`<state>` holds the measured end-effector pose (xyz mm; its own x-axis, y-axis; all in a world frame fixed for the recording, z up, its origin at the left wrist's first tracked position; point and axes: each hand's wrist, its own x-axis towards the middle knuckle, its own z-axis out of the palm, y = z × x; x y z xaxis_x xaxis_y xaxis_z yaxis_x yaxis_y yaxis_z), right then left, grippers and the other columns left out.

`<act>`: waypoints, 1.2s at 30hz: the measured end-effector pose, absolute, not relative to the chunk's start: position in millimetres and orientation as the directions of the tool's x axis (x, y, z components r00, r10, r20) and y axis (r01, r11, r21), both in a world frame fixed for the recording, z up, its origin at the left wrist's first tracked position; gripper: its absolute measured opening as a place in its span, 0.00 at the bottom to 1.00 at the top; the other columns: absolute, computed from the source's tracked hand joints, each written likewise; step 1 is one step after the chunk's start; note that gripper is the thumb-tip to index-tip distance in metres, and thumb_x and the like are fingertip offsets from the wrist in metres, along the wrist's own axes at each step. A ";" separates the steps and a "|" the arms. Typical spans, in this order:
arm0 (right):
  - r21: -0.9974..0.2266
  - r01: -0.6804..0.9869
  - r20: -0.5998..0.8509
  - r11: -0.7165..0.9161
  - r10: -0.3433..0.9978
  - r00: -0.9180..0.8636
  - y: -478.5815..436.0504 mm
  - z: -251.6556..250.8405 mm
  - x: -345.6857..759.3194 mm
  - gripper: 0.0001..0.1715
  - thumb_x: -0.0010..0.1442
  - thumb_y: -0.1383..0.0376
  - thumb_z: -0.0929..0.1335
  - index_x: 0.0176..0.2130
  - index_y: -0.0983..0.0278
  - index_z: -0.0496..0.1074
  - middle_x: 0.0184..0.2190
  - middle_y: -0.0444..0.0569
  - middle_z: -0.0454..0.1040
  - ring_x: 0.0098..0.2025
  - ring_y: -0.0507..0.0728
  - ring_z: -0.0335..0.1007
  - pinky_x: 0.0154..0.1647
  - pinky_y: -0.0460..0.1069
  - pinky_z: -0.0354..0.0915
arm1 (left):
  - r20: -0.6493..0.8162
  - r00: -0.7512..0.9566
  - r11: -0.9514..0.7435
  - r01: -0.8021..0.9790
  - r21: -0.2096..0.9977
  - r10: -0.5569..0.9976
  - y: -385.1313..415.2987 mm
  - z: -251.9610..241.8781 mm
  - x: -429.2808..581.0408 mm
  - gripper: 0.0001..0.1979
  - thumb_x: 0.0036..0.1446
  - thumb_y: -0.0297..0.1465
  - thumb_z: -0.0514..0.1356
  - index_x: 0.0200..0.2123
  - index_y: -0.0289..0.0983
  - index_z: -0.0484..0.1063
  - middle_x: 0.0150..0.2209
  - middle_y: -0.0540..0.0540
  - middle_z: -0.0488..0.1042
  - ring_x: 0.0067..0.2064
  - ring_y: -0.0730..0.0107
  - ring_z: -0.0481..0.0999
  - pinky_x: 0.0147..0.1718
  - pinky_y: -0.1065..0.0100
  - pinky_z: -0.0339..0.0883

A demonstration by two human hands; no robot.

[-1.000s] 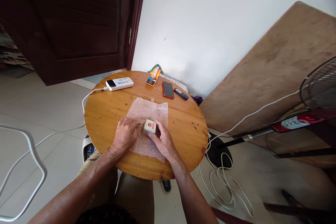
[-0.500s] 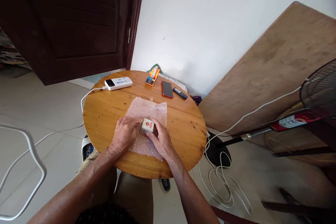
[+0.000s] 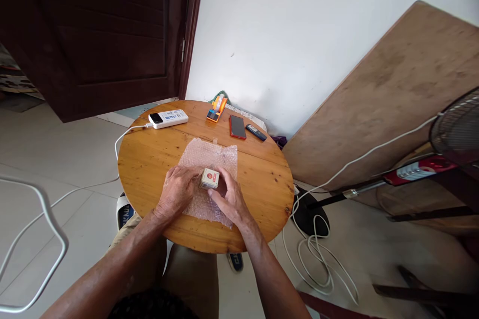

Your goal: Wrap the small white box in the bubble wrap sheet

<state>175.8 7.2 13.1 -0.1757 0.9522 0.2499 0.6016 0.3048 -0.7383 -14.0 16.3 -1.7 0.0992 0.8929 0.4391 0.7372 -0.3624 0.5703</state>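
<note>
A small cream-coloured box (image 3: 210, 177) with a red round emblem and red print on its top sits on a sheet of bubble wrap (image 3: 204, 152). My left hand (image 3: 178, 187) is at the box's left side, fingers curled together and their tips at its edge. On the right, my right hand (image 3: 232, 198) curves round the box, its thumb at the near corner and its index finger by the far right corner. The underside of the box and some fingertips are hidden.
On the round wooden table (image 3: 267, 194) lie a white power bank (image 3: 170, 118) with a cable, an orange tape dispenser (image 3: 217, 108), a red-edged phone (image 3: 237, 127) and a dark blue handheld device (image 3: 256, 132). A fan (image 3: 456, 124) and coiled white cable (image 3: 318, 269) are at right.
Both hands and the box stay almost in place. The right index finger looks slightly farther from the box's edge. The whole view has shifted a little.
</note>
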 end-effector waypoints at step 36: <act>-0.796 0.524 0.236 0.305 0.952 -0.195 -3.6 23.8 190.2 0.12 0.56 0.69 0.67 0.42 0.58 0.72 0.51 0.49 0.74 0.54 0.59 0.70 0.57 0.56 0.63 | 0.404 0.328 -0.518 0.464 0.719 0.854 26.8 8.5 -8.9 0.31 0.45 0.19 0.54 0.55 0.39 0.70 0.52 0.44 0.76 0.54 0.61 0.74 0.56 0.58 0.66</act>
<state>190.2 -3.6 23.8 -0.1951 0.9519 0.2363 0.5236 0.3048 -0.7955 -8.9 26.8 8.5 0.3284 0.8540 0.4035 0.4637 -0.5180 0.7188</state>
